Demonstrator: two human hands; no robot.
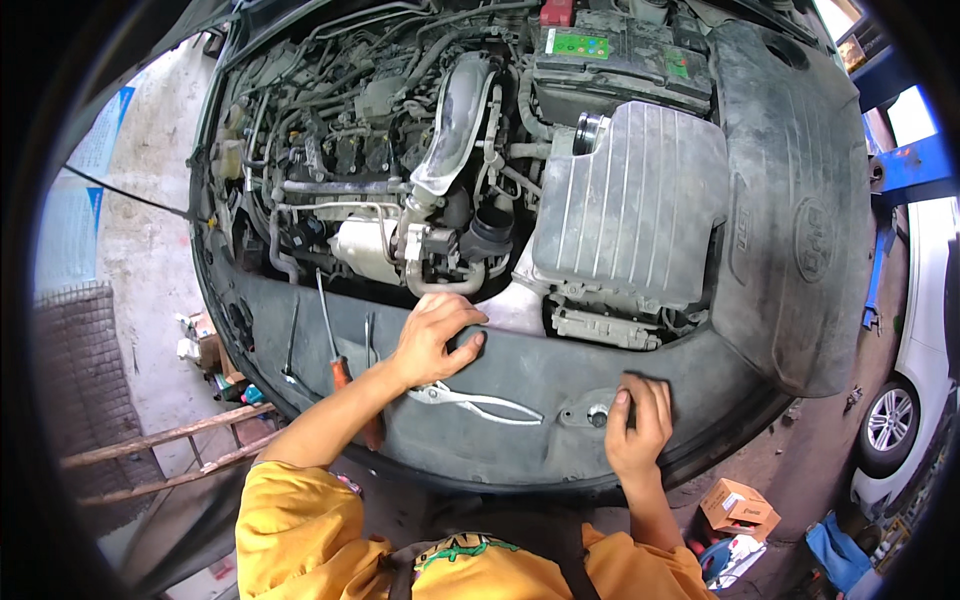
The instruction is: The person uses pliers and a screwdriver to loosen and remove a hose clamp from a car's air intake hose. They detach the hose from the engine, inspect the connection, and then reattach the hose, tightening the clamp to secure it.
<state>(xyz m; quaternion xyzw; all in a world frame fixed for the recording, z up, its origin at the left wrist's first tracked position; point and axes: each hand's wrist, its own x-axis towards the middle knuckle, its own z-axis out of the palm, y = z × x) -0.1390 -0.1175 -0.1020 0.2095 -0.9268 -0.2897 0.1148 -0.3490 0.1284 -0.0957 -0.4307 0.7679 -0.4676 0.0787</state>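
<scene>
We rested our left hand (pixel 436 338), palm down, thumb apart, on the black plastic panel (pixel 530 376) across the lower centre. At lower right, our right hand (pixel 640 420) curled beside its round dark fastener (pixel 597 416); whether it gripped anything, we couldn't tell.

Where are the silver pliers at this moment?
In the head view, the silver pliers lie on the dark front panel, below the left hand and right of the orange-handled screwdriver.

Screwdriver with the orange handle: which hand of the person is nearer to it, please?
Left. The left hand is a little to the right of the screwdriver; the right hand is much farther right, beyond the silver pliers.
</scene>
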